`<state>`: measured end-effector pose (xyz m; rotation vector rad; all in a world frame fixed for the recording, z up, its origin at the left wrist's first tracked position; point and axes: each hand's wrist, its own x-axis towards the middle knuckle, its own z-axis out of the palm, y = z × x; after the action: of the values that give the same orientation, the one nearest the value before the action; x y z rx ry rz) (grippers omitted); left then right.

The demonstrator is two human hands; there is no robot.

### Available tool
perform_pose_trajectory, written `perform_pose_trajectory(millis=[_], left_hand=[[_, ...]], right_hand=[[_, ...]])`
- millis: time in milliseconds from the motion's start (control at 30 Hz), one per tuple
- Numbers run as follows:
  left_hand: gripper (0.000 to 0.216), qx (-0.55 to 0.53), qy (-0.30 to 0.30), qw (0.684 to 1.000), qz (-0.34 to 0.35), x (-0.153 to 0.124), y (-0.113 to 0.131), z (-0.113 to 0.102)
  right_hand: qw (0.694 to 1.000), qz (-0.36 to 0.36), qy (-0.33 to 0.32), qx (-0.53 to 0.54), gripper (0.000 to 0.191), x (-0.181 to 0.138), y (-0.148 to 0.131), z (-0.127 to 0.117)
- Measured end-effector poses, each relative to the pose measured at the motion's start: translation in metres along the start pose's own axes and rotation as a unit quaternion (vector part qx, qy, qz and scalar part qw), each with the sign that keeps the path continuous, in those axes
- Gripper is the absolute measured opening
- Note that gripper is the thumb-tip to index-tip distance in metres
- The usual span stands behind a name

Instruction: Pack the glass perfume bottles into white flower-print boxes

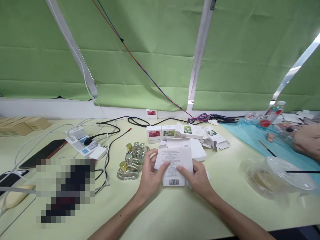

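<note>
Both my hands hold a small white carton (174, 163) with printed text and a barcode, its top flap open, just above the pale green table (160, 213). My left hand (150, 173) grips its left side with the fingers curled round the edge. My right hand (197, 176) grips the right side, thumb across the front. Just left of the carton stand several small glass perfume bottles (132, 160) with gold and silver caps. Behind it lie several small white boxes (172, 131) with flower pictures, some flattened.
Cables, a white power strip (82, 145) and phones (42, 153) lie at the left. A clear plastic bowl with a lid (277, 176) sits at the right. Another person's hand (307, 141) rests on a blue sheet at the far right, by a water bottle (272, 115).
</note>
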<state>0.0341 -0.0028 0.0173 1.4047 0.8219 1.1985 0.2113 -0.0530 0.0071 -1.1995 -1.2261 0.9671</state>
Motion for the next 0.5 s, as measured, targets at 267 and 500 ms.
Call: perform_pose_trajectory(millis=[267,500], left_hand=[[0.07,-0.045,0.073,0.996,-0.022,0.008,-0.001,0.004],[0.053,-0.059,0.016,0.997,-0.043,0.003,0.0,0.009]], right_hand=[[0.994,0.023,0.106,0.005,0.054,0.01,0.001,-0.004],[0.996,-0.005,-0.07,-0.057,0.044,0.016,-0.01,-0.019]])
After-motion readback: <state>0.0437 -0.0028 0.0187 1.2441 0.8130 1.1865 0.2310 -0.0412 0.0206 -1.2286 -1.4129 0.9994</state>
